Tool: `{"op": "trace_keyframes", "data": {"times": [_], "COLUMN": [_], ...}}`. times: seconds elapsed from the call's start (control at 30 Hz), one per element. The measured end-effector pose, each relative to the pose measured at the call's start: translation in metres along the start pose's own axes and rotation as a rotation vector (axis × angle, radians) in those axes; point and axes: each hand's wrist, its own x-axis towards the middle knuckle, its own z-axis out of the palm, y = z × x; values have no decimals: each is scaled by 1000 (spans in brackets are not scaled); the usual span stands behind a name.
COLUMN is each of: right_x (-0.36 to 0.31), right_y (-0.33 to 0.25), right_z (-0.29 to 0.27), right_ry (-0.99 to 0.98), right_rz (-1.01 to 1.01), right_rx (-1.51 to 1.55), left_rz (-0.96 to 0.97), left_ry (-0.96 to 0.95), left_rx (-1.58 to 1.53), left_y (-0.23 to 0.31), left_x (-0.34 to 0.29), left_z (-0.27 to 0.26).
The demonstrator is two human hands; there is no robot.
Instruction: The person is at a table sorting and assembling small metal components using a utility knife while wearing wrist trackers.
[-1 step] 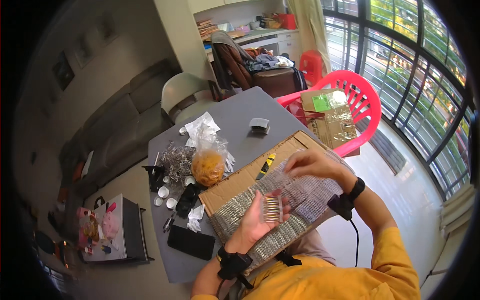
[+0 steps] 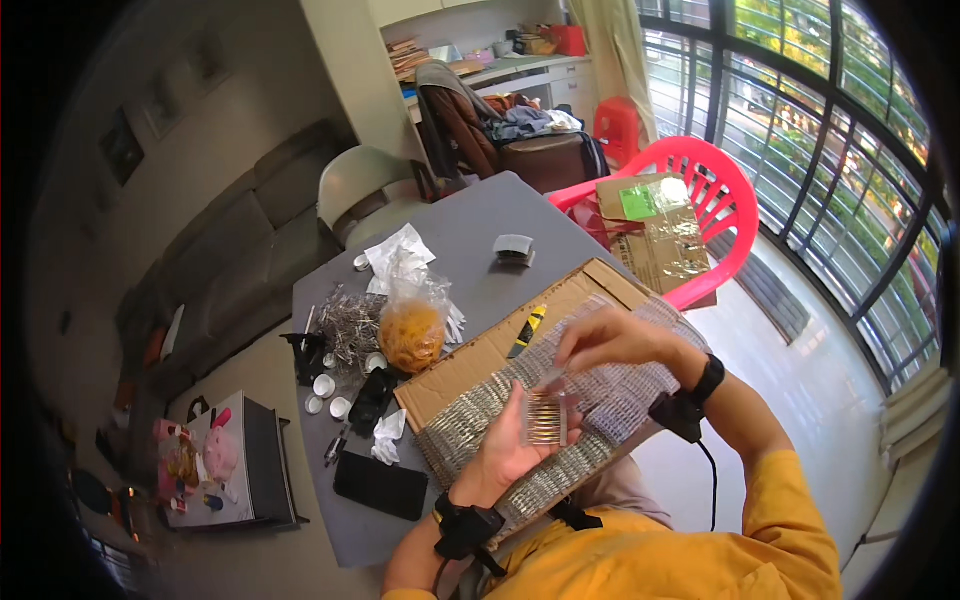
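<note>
Within half-curled left fingers (image 2: 574, 436), metal pins (image 2: 545, 426).

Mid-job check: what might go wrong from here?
The clear gold-lined piece cradled in the left hand might slip if nudged by the right hand close by. The yellow cutter lying on the cardboard could get knocked; whether its blade is out, I can't tell.

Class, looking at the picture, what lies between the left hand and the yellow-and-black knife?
In the head view, rows of small silvery pieces on the cardboard show between the left hand and the knife.
</note>
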Motion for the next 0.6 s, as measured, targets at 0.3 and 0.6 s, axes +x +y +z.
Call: {"op": "trace_keyframes", "data": {"times": [0.3,0.6], "right_x": [13,3], "right_y": [-15,0], "right_z": [35,32], "right_ry": [-463,22], "right_rz": [-20,-210], "right_rx": [16,-373], "left_rz": [-207,-178], "left_ry": [-22,-40], "left_rx": [47,2], "left_y": [-19,-14], "left_x": [-6,-11], "left_z": [25,16]}}
